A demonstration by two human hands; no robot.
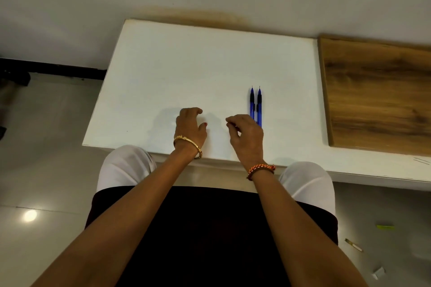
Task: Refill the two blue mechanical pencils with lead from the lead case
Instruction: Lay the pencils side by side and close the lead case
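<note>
White table (163, 72) stands against a pale wall, with a wooden board (377, 93) at its right. Two blue pencils (255, 106) lie side by side, tips pointing away, just beside the right hand (247, 134). This hand pinches something thin; I cannot tell what. Left hand (190, 127) rests on the table, fingers loosely curled, holding nothing visible.

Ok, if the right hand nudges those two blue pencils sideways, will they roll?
Probably: the two blue pencils look slim and round, lying side by side on the smooth white table. They seem rigid and light. The fine tips pointing away may be fragile.
</note>
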